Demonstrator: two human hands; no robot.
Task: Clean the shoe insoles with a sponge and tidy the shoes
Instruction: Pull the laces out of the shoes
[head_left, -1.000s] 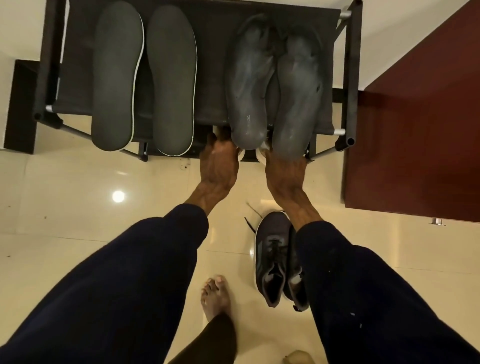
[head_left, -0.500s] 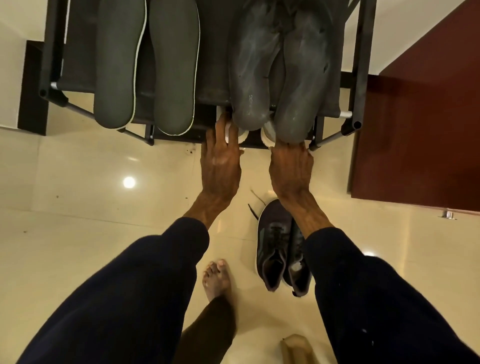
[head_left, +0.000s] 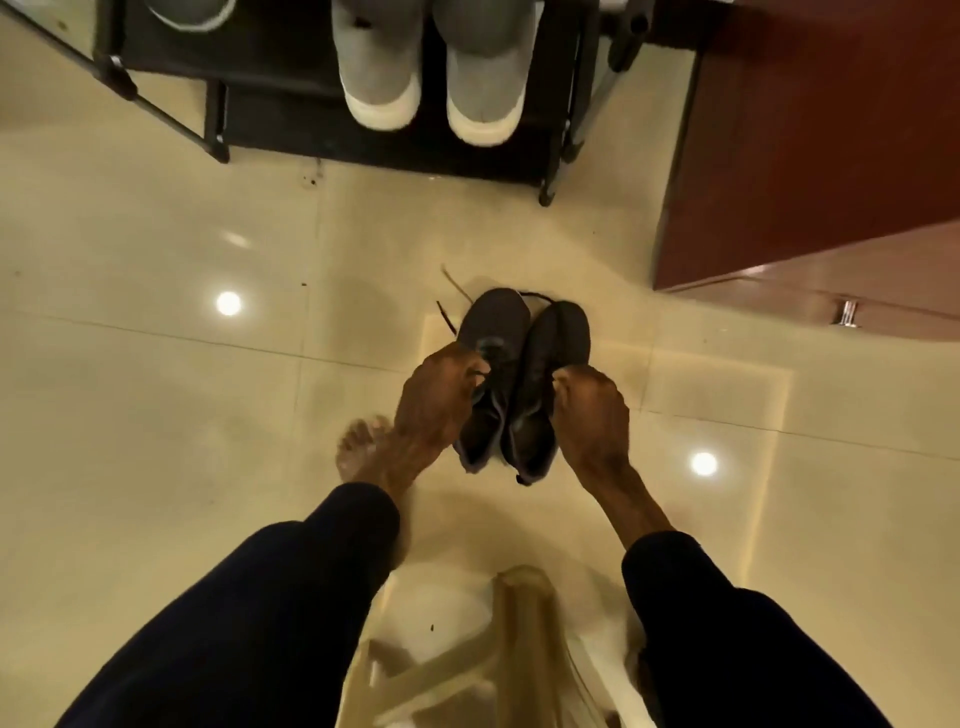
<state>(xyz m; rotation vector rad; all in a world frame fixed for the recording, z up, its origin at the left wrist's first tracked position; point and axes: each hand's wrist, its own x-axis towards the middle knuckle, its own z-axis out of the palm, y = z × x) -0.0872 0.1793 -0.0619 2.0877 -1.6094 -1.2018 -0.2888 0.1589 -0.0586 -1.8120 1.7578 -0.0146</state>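
Dark fabric bunches under curled fingers (head_left: 477, 375). The left hand (head_left: 431, 400) grips the left shoe (head_left: 496, 332) at its laced collar, and the right hand (head_left: 589, 410) grips the right shoe (head_left: 565, 332) along its outer side. The pair is pressed together, touching, over the floor (head_left: 156, 234) in front of the rack (head_left: 218, 124). I cannot tell whether the soles rest on the tiles or hang just clear.

Each shoe's long axis runs straight away from the person, with toes toward the rack and heels back toward the sleeves. The right shoe looks rolled partly onto its side.

The main risk is the loose lace (head_left: 448, 314) trailing off the left shoe. It could drag, catch on a rack leg, or be trodden by the bare foot (head_left: 356, 447) close beside the left wrist. A hold this near the heel leaves the toes free to droop and knock the grey shoes (head_left: 379, 78) already on the low shelf. The stool (head_left: 519, 623) sits close behind, and the tiles look glossy, so a step back could slip.
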